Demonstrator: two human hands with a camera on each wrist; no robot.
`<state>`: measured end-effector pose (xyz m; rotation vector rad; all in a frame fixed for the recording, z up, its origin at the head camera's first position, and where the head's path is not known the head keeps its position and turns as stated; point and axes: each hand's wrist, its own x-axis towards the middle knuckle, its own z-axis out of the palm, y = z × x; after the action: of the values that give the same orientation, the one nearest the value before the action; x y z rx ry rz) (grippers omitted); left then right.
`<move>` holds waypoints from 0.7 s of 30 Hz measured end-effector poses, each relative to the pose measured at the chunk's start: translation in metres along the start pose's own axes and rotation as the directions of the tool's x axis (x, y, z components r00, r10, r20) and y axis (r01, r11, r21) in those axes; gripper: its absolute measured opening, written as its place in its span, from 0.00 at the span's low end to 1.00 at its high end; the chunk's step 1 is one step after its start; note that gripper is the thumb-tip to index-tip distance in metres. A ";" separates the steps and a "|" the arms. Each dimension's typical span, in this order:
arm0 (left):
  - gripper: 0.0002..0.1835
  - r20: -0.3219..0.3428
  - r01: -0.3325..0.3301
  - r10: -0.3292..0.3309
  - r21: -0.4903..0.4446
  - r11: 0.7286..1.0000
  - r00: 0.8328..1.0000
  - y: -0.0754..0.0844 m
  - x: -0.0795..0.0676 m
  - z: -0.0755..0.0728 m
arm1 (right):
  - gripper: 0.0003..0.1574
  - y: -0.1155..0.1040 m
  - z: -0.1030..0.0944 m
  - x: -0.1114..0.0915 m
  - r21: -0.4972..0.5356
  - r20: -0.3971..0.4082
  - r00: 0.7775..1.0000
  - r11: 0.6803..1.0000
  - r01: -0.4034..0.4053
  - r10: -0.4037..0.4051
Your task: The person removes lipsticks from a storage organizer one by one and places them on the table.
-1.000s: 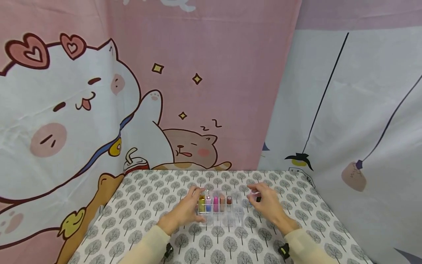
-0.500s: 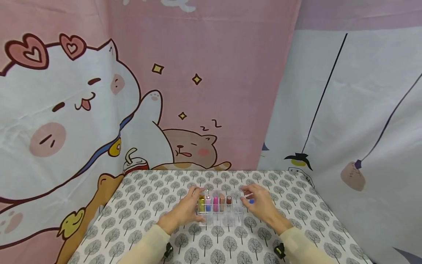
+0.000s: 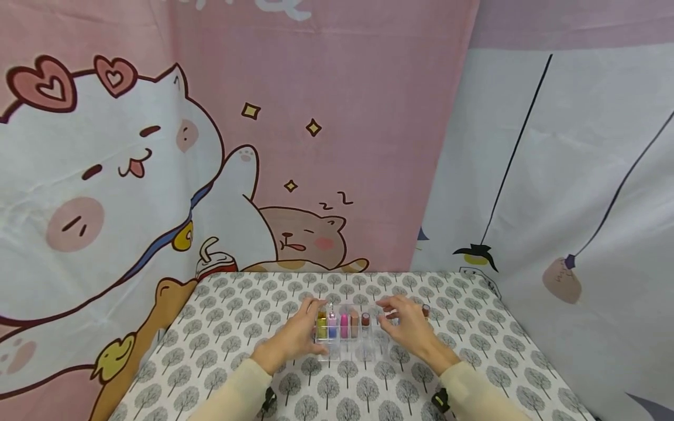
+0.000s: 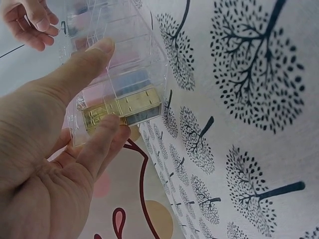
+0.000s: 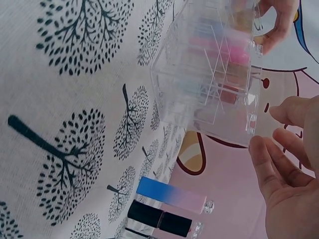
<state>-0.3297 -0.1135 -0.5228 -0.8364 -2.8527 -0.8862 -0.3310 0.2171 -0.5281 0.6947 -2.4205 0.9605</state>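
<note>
Okay, left hand (image 3: pixel 295 335) pinches one end of the clear plastic compartmented box (image 3: pixel 346 351) between thumb and fingers, likely steadying it on the tree-print-covered bench (image 3: pixel 226 304). Right hand (image 3: pixel 413 328): fingers slack, parted, empty, near its other end; blue-to-pink tube (image 5: pixel 169 195) stands nearby, presumably for easy reach.

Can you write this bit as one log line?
left hand: grips clear organizer by left end | right hand: empty, near organizer's right end | on table: blue-pink tube, black tube
</note>
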 end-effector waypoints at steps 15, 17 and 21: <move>0.67 -0.001 0.004 -0.004 0.016 1.000 1.000 -0.001 -0.001 0.003 | 0.21 -0.007 0.017 0.006 -0.010 0.031 0.999 1.000 -0.007 0.008; 0.67 -0.002 0.002 -0.002 0.018 1.000 1.000 -0.001 -0.001 0.003 | 0.21 -0.007 0.019 0.008 -0.019 0.039 0.999 1.000 -0.008 0.009; 0.68 -0.003 -0.002 0.003 0.015 1.000 1.000 0.000 -0.001 0.001 | 0.20 -0.011 0.021 0.011 -0.053 0.049 0.998 0.998 -0.029 0.032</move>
<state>-0.3285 -0.1131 -0.5239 -0.8358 -2.8510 -0.8637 -0.3378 0.1919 -0.5308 0.6724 -2.4967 0.8978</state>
